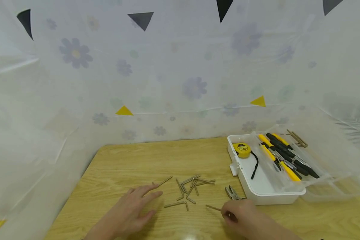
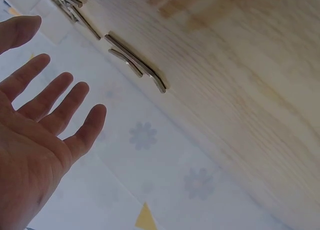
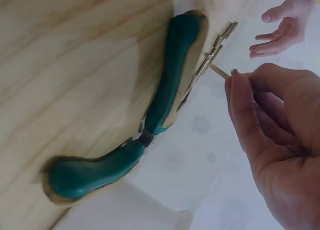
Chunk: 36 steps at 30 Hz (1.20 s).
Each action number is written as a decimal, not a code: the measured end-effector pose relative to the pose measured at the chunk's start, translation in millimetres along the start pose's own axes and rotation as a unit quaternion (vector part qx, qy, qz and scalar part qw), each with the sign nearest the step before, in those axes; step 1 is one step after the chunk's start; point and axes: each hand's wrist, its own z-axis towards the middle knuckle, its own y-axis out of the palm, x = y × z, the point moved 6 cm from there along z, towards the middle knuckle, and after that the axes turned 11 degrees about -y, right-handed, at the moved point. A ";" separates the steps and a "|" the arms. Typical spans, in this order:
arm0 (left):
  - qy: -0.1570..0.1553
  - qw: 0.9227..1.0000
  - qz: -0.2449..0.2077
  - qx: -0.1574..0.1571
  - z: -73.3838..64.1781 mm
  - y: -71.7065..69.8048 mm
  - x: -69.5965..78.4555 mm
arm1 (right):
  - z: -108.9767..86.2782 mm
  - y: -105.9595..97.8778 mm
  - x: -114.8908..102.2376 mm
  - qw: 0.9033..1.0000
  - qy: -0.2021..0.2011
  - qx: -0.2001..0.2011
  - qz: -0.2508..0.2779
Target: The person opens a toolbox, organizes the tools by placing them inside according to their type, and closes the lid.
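In the head view my right hand (image 1: 244,215) pinches a hex key (image 1: 213,207) between thumb and fingertips, its bare end pointing left. The right wrist view shows the same hex key (image 3: 219,71) poking out from the fingers of my right hand (image 3: 280,115). Several L-shaped hex keys (image 1: 193,192) lie in a loose, partly crossed group on the table between the hands. My left hand (image 1: 132,208) hovers at the group's left with fingers spread and holds nothing. One hex key (image 1: 165,181) lies just beyond its fingertips.
Pliers (image 1: 233,193) with green handles (image 3: 172,75) lie beside my right hand. A white toolbox (image 1: 259,196) stands on the right, with a yellow tape measure (image 1: 243,150) inside. Its clear side compartment holds yellow-and-black tools (image 1: 283,151) and hex keys (image 1: 298,138). Flowered sheeting (image 1: 168,83) hangs behind the wooden table (image 1: 123,163).
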 end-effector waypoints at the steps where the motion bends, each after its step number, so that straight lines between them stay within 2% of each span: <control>1: -0.001 1.000 -0.001 -0.003 0.0 0.8 -0.2 | -1.2 -1.7 0.5 1.000 -0.005 0.018 -0.011; 5: 0.001 1.000 -0.001 -0.007 0.6 2.8 -0.4 | -3.3 -13.1 2.8 0.997 0.040 0.058 -0.013; 8: 0.003 1.000 -0.003 -0.006 1.8 2.4 0.6 | -6.8 -28.2 4.6 0.989 0.052 0.130 -0.049; 13: 0.010 1.000 -0.005 -0.018 4.5 4.7 5.5 | -18.4 -61.4 14.2 0.964 0.071 0.217 -0.139; 16: 0.010 0.999 -0.008 -0.030 6.1 7.1 10.0 | -27.7 -82.8 20.6 0.950 0.087 0.243 -0.177; 20: 0.015 0.999 -0.021 -0.044 7.4 8.9 17.7 | -43.3 -109.1 28.6 0.932 0.131 0.274 -0.198; 23: 0.035 0.998 -0.032 -0.048 8.9 9.4 26.2 | -57.1 -128.1 34.2 0.915 0.155 0.311 -0.205; 27: 0.068 0.996 -0.044 -0.044 10.1 9.1 39.0 | -74.0 -151.0 42.8 0.893 0.163 0.343 -0.241; 30: 0.090 0.994 -0.044 -0.040 10.4 9.5 47.9 | -86.9 -164.1 52.3 0.880 0.179 0.345 -0.272; 33: 0.111 0.992 -0.041 -0.032 11.1 10.1 55.2 | -103.1 -175.0 66.2 0.863 0.229 0.347 -0.288; 36: 0.127 0.991 -0.046 -0.021 11.5 9.4 60.2 | -117.7 -184.1 81.0 0.850 0.280 0.342 -0.288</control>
